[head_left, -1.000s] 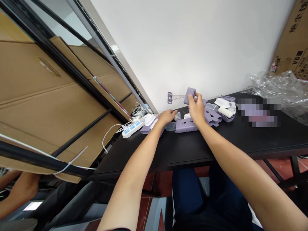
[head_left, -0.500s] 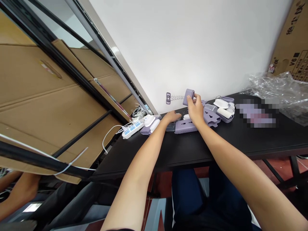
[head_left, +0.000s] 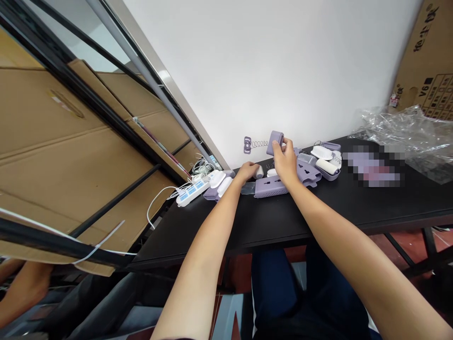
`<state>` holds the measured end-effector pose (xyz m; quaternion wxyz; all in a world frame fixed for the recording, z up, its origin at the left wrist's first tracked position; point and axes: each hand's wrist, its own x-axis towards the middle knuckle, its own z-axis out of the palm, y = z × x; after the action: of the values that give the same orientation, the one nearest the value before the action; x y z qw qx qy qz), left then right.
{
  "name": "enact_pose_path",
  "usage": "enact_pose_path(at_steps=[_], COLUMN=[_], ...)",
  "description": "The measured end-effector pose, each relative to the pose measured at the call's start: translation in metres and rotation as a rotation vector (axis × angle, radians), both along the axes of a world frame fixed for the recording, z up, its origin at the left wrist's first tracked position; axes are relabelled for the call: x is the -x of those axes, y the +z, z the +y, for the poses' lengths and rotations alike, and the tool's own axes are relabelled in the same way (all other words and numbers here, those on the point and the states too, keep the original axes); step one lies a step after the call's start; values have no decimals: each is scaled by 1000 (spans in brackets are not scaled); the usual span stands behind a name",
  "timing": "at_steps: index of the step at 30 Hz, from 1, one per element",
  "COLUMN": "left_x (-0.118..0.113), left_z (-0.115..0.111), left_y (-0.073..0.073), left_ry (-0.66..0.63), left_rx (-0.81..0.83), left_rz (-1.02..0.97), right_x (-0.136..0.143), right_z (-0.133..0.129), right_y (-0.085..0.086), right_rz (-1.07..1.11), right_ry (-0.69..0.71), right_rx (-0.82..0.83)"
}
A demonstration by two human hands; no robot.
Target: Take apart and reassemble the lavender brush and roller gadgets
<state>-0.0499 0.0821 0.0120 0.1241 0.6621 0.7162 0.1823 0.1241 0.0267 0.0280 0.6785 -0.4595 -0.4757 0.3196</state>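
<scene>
My right hand point(head_left: 286, 159) is closed around a purple plastic block point(head_left: 275, 143), held up in front of the wall. A thin coil spring point(head_left: 259, 144) stretches leftward from the block to a small purple end piece point(head_left: 247, 145). Low over the table, my left hand point(head_left: 247, 172) has its fingers bent around the upper left side of a short white cylinder point(head_left: 259, 172); the thumb is hidden. Beneath my right wrist lies a long purple perforated housing point(head_left: 271, 187) with keyhole slots. A clear plastic piece point(head_left: 248, 188) sits at its left end.
White and purple parts point(head_left: 217, 182) lie beside a white power strip point(head_left: 193, 192) with cables. Further right are a purple case with a white roller point(head_left: 327, 166), a blurred patch point(head_left: 373, 167) and clear plastic wrap point(head_left: 414, 132). A metal rack stands left, where another person's arm point(head_left: 26, 290) shows.
My left hand's fingers have bent and drawn back slightly, and the white cylinder beside them now shows more. My right hand keeps the purple block, with its spring, nearly in place.
</scene>
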Motion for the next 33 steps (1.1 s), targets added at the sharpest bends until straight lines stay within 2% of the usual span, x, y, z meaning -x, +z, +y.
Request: enact_pose_path(at_steps=[6, 11, 13, 16, 17, 19, 23, 25, 33], left_x=[5, 15, 20, 24, 23, 20, 12, 11, 31], left_z=[-18, -35, -42, -54, -58, -65, -74, -76, -72], left_y=[7, 13, 18, 26, 27, 28, 24, 23, 25], left_ry=[57, 53, 87, 203, 205, 155, 34, 4, 39], left_rx=[-134, -205, -312, -645, -690, -691, -530, -499, -477], left_rz=[238, 239, 109, -535, -702, -884, -971, -971, -1029], right_x=[0, 0, 0, 2, 3, 5, 8, 8, 11], right_z=[-1, -1, -1, 1, 1, 1, 0, 0, -5], right_y=[1, 1, 1, -2, -3, -5, -8, -9, -4], right_rz=[-29, -20, -30, -47, -56, -86, -164, -181, -68], right_ry=[-3, 0, 18, 71, 92, 135, 203, 221, 357], right_rx=[11, -7, -2, 3, -2, -15, -18, -7, -39])
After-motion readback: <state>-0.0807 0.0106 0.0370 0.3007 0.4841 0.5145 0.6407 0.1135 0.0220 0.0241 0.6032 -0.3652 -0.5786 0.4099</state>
